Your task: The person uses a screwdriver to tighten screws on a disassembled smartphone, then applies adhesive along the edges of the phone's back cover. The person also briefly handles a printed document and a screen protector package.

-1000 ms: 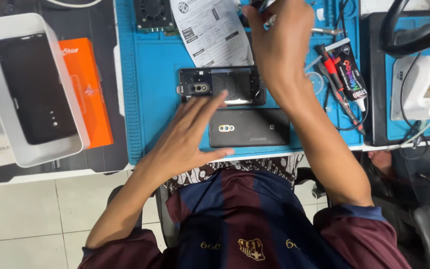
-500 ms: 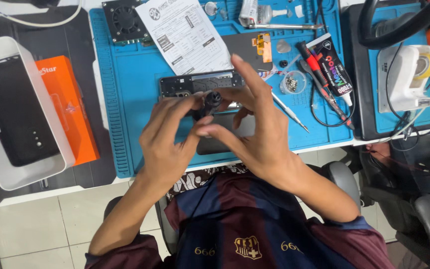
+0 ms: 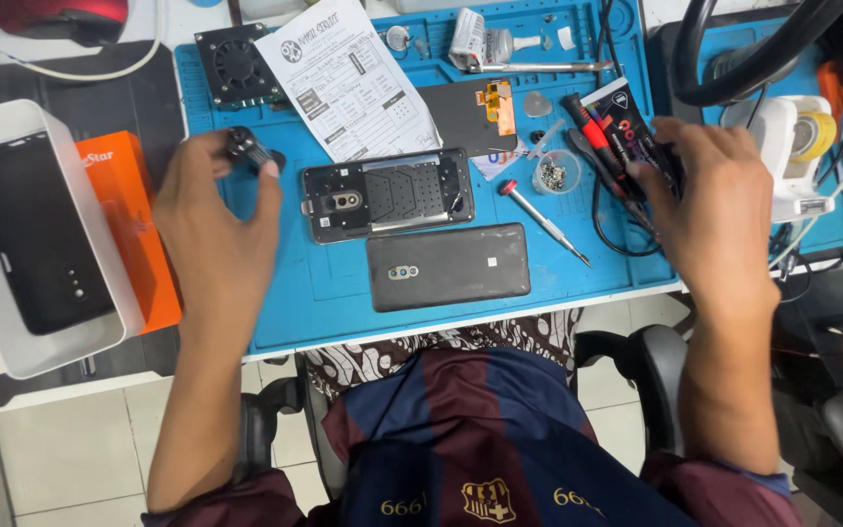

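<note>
An opened phone body (image 3: 387, 194) lies in the middle of the blue work mat (image 3: 275, 303), and its dark back cover (image 3: 448, 265) lies just below it. My left hand (image 3: 212, 220) is at the mat's left side, fingers closed on a small black round object (image 3: 246, 149). At the mat's right edge my right hand (image 3: 709, 205) rests on a bundle of black cables and tools (image 3: 626, 137); what its fingers grip is hidden. A red-tipped screwdriver (image 3: 543, 221) lies between the phone and my right hand.
A printed sheet (image 3: 348, 83) and a small black fan (image 3: 236, 63) lie at the mat's top left. A white box with a dark phone (image 3: 31, 234) and an orange box (image 3: 129, 224) stand left. A screw dish (image 3: 555, 174) and a white tape dispenser (image 3: 787, 146) sit right.
Both hands were together over the phone holding the small black object. Now they are apart: the left has carried it to the mat's left side, the right has gone to the tools at right.
</note>
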